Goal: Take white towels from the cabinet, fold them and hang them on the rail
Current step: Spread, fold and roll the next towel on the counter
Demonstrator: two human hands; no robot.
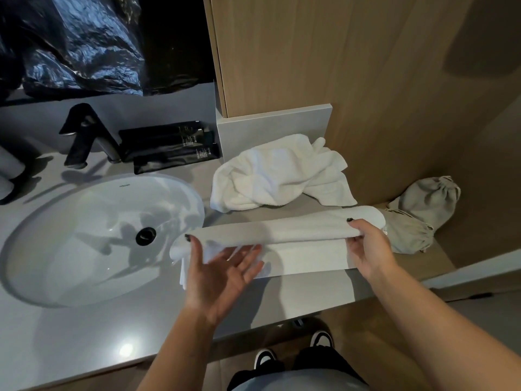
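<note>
Towel [307,246], white and partly folded lengthwise, lies on the counter [304,292] just right of the sink [93,238]. The right hand [366,244] grips the folded layer near its right end, thumb on top. The left hand [222,266] is apart from it at the left end, palm up, fingers spread and relaxed over the cloth. A second, crumpled towel [276,173] lies behind, near two grey pouches [428,201]
</note>
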